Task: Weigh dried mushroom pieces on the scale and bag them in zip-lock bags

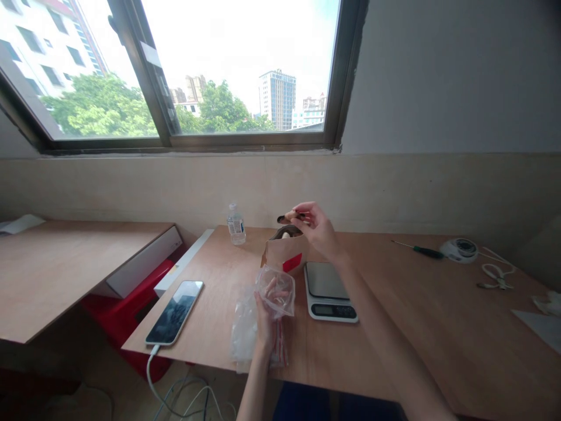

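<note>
Currently, R hand (pixel 319 229) pinches dark-and-pale pcs. (pixel 287 218) over brown paper bag (pixel 280 252); L hand (pixel 264 321) grips clear plastic bag (pixel 287 295). Risks: loose fingertip hold, pcs. could drop on tbl. (pixel 438 310); slack film could fold, obstructing access.

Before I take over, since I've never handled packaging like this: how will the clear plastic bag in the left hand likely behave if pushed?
The clear plastic bag is probably floppy, its film being creased. Thin, see-through walls suggest little weight for its size. Its glossy surface may slip in the left hand.
</note>
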`<move>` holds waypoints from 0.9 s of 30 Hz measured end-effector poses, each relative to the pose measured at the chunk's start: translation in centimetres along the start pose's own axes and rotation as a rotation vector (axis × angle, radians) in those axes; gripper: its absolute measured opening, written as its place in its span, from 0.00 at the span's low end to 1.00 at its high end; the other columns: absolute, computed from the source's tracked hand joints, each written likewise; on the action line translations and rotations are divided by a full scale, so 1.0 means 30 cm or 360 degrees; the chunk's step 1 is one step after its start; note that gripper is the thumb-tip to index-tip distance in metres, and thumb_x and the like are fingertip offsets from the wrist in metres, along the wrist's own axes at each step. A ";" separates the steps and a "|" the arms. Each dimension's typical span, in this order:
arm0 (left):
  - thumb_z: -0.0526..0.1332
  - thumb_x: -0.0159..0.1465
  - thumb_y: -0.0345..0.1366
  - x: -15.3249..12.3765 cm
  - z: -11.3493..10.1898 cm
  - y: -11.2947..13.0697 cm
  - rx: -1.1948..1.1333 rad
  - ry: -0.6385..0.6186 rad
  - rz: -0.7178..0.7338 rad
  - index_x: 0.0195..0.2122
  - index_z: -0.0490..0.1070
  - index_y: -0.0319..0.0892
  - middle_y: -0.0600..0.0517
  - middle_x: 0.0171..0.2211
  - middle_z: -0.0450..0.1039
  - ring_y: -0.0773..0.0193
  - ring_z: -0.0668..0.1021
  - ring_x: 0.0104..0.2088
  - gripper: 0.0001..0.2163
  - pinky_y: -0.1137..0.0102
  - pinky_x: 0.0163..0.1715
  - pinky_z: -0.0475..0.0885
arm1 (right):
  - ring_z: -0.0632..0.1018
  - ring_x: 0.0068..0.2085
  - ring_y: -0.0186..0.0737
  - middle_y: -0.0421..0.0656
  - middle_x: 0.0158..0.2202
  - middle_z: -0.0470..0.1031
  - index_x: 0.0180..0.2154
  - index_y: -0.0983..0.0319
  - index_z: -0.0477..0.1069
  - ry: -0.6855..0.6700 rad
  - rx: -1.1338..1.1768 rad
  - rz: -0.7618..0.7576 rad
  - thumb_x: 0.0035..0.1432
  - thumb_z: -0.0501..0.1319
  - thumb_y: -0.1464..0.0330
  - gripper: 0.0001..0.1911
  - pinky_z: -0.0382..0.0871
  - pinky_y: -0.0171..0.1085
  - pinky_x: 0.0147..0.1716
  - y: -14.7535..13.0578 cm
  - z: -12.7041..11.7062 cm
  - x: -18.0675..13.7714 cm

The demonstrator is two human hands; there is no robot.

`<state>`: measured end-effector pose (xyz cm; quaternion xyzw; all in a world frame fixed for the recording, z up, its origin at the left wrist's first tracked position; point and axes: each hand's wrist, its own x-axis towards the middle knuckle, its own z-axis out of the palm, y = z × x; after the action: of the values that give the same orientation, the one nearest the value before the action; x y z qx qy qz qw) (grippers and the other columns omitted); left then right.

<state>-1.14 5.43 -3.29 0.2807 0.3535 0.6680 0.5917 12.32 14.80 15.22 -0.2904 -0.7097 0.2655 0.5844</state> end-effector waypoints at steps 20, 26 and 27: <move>0.51 0.59 0.59 0.009 -0.011 -0.011 -0.0089 0.0030 -0.0035 0.51 0.68 0.35 0.47 0.28 0.74 0.68 0.71 0.23 0.32 0.75 0.20 0.62 | 0.66 0.57 0.41 0.47 0.56 0.67 0.50 0.59 0.70 -0.0456 -0.1089 -0.0296 0.66 0.45 0.64 0.19 0.58 0.44 0.58 0.079 0.009 -0.089; 0.49 0.60 0.59 0.008 -0.013 -0.008 -0.0069 0.0051 -0.0026 0.51 0.67 0.34 0.47 0.27 0.74 0.66 0.73 0.25 0.32 0.74 0.23 0.65 | 0.60 0.61 0.45 0.48 0.61 0.59 0.51 0.60 0.69 -0.0379 -0.1113 -0.0322 0.66 0.45 0.64 0.19 0.54 0.48 0.60 0.079 0.013 -0.106; 0.48 0.60 0.59 0.006 -0.010 -0.005 -0.0061 0.0048 -0.0023 0.51 0.67 0.34 0.48 0.27 0.74 0.66 0.73 0.25 0.33 0.74 0.24 0.65 | 0.60 0.61 0.45 0.48 0.61 0.58 0.53 0.59 0.67 -0.0295 -0.1090 -0.0324 0.66 0.46 0.64 0.19 0.53 0.48 0.60 0.067 0.015 -0.120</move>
<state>-1.32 5.56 -3.59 0.2567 0.3515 0.6745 0.5964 12.60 13.58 11.28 -0.3717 -0.8326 -0.0217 0.4101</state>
